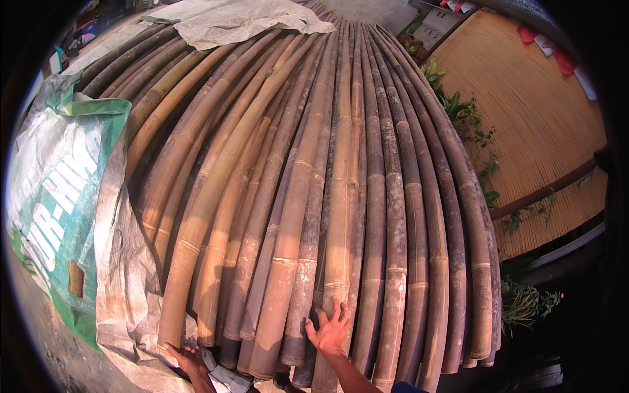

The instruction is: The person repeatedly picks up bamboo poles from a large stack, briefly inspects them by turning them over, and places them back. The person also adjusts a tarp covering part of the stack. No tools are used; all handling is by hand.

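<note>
My right grip (331, 331) is spread apart on one pole (338, 255); from here I can't tell whether my left grip (188, 360) clamps the second pole (178, 295) at its near end. Neither looks lifted; the sheet (116, 281), left of both grips, leaves both bare.

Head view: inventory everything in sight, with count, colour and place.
Bamboo poles: over twenty, tan to brown, middle
Printed sheet: one, green and white, left
Pale sheet: one, greyish-white, over poles, top
Slatted screen: one, straw-yellow, right
Rail: one, brown, across the screen
Hanging cloths: several, red and white, upper right
Plants: several, green, right of the poles
Ground: one area, grey, lower left
Left hand: one, bare, touching a pole's near end, bottom
Right hand: one, bare, fingers spread on a pole, bottom centre
</note>
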`<state>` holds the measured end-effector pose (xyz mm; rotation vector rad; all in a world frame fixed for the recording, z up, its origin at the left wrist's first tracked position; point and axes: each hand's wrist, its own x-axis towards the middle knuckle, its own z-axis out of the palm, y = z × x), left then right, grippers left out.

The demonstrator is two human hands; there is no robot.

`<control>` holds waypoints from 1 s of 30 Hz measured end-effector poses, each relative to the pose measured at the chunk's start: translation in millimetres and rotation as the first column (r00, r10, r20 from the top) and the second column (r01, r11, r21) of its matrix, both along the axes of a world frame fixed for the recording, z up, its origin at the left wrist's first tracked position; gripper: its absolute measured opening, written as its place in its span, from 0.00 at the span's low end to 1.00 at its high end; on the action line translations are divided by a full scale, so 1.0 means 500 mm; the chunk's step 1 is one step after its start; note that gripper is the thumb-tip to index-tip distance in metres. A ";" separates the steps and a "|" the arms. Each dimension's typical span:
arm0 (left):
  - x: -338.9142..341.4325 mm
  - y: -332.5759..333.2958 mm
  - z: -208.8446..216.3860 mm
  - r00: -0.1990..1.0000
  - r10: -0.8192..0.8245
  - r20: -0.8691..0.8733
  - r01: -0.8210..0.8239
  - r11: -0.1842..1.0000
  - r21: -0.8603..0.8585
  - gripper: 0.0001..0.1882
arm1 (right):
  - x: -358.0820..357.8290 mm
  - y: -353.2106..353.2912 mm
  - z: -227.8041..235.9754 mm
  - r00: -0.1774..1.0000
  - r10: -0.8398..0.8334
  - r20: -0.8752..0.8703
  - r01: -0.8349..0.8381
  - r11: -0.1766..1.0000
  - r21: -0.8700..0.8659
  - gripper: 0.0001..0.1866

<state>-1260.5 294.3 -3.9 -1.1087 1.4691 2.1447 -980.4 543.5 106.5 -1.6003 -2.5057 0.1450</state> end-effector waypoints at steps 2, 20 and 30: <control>0.021 0.004 -0.007 0.997 -0.074 -0.007 0.074 0.997 -0.020 0.42 | 0.002 0.000 0.001 1.000 0.000 -0.009 0.000 1.000 -0.011 0.22; 0.141 -0.017 -0.089 0.922 -0.387 -0.031 0.368 0.897 -0.246 0.30 | 0.004 -0.001 0.007 0.999 0.029 -0.012 -0.030 0.999 -0.025 0.23; 0.192 0.072 -0.156 0.334 -0.942 0.041 0.627 0.190 -0.756 0.46 | 0.003 -0.001 -0.005 0.999 0.036 -0.014 -0.036 0.999 0.009 0.24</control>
